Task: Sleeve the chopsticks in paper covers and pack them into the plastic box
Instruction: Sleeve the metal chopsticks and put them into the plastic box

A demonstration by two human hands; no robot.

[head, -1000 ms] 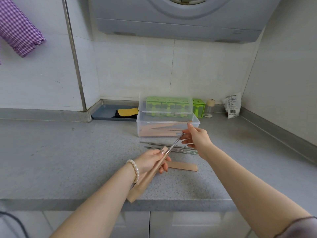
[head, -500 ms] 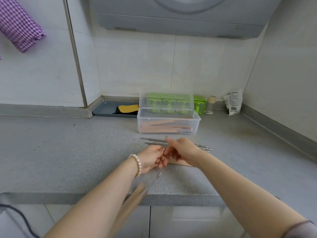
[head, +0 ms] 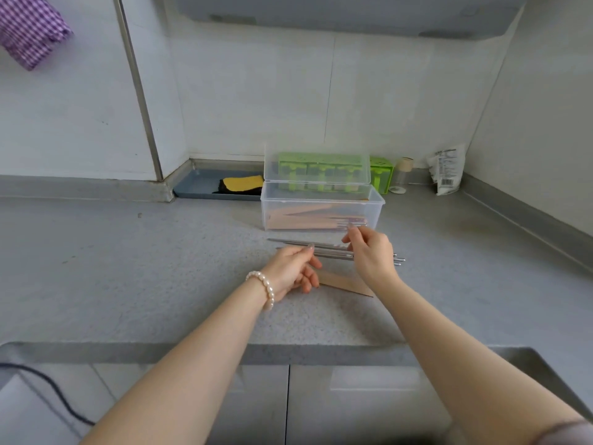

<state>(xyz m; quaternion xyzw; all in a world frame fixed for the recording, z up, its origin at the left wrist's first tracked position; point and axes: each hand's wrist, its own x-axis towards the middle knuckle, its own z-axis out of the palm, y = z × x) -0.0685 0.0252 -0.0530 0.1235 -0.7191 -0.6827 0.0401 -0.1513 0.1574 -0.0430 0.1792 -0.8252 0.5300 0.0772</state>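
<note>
Both hands are seen drawn apart since half a second ago, when they were pressed together at the counter's front; the blurred paper sleeve then seen below the counter edge is no longer in view. The left hand [head: 290,268], a pearl bracelet [head: 263,289] at its wrist, is held just over the grey counter [head: 128,271] with fingers loosely curled; nothing is seen in its grip, its fingertips lying at the near end of a brown paper cover [head: 345,282] that rests flat on the counter. The right hand [head: 372,253] is raised over the loose metal chopsticks [head: 324,248], thumb and forefinger brought close together, though whether a chopstick is pinched between them cannot be told. The chopsticks are laid side by side across the counter, between the paper cover and the clear plastic box [head: 321,208], their right ends showing past the right wrist. The box is stood open just behind them, its lid tipped upright, with sleeved chopsticks [head: 308,220] lying inside, metal ends to the right. Behind it are seen a green rack [head: 380,171], a small bottle [head: 401,175], a white packet [head: 446,170] and a grey tray [head: 205,187] holding a yellow sponge [head: 242,183]. Purple checked cloth [head: 29,30] is hung at upper left.
</note>
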